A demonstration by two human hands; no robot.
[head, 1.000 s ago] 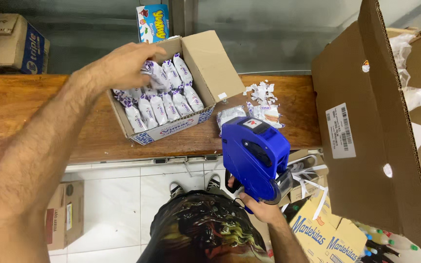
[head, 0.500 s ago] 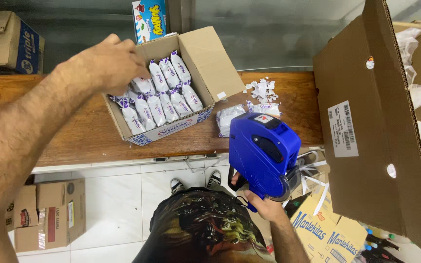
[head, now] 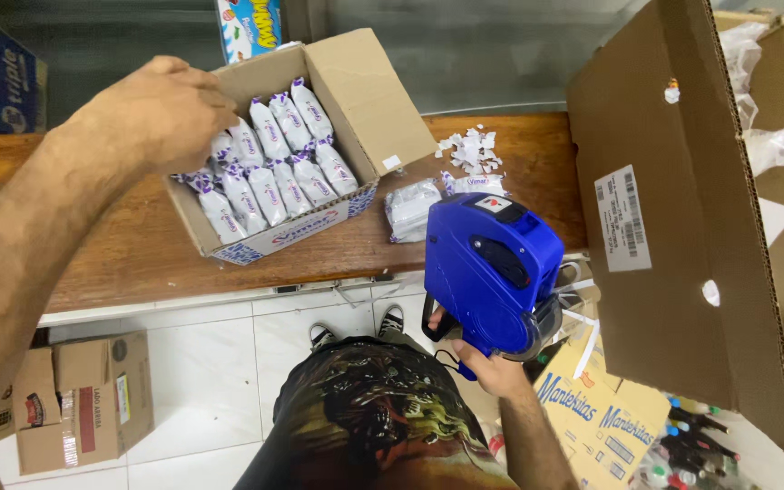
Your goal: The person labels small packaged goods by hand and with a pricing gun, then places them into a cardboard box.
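In the upper left of the frame the left hand (head: 161, 113) reaches over the near left corner of an open cardboard box (head: 356, 86) that sits on the wooden table (head: 93, 254); its fingers are curled down among the small white-and-purple packets (head: 274, 168) lined up in rows inside, but whether they pinch a packet cannot be told, since the back of the hand hides the tips. At lower centre the right hand (head: 483, 363) is clenched around the grip of a blue price-label gun (head: 492, 268), held upright below the table's front edge and well apart from the box. Just right of the box, on the table, lies a loose white packet (head: 410, 210), and behind it a scatter of torn white paper scraps (head: 472, 150). A big brown carton flap (head: 673, 227) with a white sticker fills the right side of the frame. On the white tiled floor (head: 201, 363) at lower left stand small brown cartons (head: 79, 399), and a yellowish printed carton (head: 601, 422) sits at lower right.
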